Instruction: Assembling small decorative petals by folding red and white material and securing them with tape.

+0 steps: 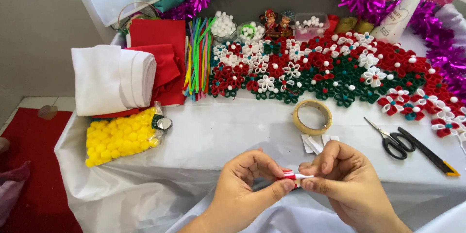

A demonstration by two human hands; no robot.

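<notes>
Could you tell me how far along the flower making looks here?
Done: many red, white and green fabric flowers cover the table's far side. In hand: left hand and right hand pinch a small red-and-white piece. Left: cut tape strips and folded fabric lie unused.

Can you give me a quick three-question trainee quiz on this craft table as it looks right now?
1. True or false: the scissors lie to the left of the tape roll.
2. What do the left hand and right hand pinch together?
A. a pipe cleaner
B. a small red and white piece
C. a yellow pom-pom
3. What colour are the pom-poms in the bag near the table's left edge?

Key: 1 false; 2 B; 3 yellow.
</notes>
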